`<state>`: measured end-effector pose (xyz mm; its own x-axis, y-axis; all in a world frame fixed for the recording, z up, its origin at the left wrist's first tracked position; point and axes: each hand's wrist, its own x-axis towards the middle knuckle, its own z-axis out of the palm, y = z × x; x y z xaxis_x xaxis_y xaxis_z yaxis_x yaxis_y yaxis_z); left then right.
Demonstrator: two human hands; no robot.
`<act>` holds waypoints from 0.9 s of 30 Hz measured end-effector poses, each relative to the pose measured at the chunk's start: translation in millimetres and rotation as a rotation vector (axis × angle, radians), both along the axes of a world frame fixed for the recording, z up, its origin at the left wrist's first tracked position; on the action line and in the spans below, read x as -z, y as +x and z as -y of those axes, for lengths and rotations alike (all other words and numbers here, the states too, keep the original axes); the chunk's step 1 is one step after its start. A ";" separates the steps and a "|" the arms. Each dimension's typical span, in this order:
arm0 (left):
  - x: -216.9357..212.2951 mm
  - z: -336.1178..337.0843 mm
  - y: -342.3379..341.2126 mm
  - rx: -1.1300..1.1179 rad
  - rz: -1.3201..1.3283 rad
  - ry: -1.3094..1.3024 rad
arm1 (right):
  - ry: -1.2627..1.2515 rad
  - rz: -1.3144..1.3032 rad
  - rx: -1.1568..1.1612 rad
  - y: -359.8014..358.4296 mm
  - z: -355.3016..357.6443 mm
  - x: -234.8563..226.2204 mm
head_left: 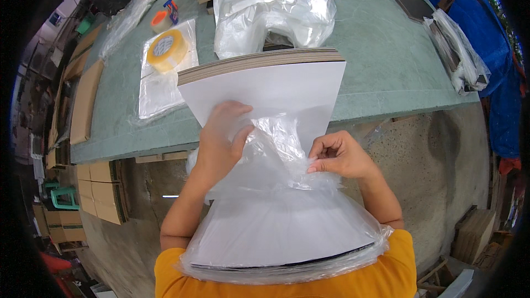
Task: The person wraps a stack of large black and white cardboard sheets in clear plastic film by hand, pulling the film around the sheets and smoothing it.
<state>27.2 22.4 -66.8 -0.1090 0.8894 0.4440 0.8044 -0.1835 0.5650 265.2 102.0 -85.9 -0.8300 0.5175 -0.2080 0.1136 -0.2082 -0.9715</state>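
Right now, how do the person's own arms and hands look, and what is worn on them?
Both forearms are bare, coming up from the lower edge. The left hand and the right hand wear no gloves, and no ring, watch or bracelet shows. The only clothing visible is an orange short-sleeved shirt, its sleeves ending above the elbows.

Near me, my left hand (221, 138) and right hand (339, 154) pinch the mouth of a clear plastic bag (276, 226) drawn over a white-faced stack of boards (265, 88). Beyond it lies a crumpled clear bag (265, 11). Far right, thin dark panels sit in clear wrapping (461, 58). At the left edge stand brown cardboard boxes (99, 190).
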 end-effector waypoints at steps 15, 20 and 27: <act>3.9 -3.8 45.3 0.451 0.778 -0.471 | 0.052 -0.048 0.215 -17.5 8.6 3.4; 24.9 10.2 10.4 0.352 0.563 -0.508 | -0.542 -0.538 0.270 10.4 -16.4 25.9; 57.4 104.1 -128.9 -0.586 0.934 -0.146 | -0.581 -0.590 0.796 75.0 -26.9 39.2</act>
<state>-101.7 -81.7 -124.3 -0.7665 0.6275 -0.1366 -0.0083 0.2029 0.9792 340.2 128.8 -125.1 -0.3577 0.8926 -0.2744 -0.6923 -0.4507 -0.5636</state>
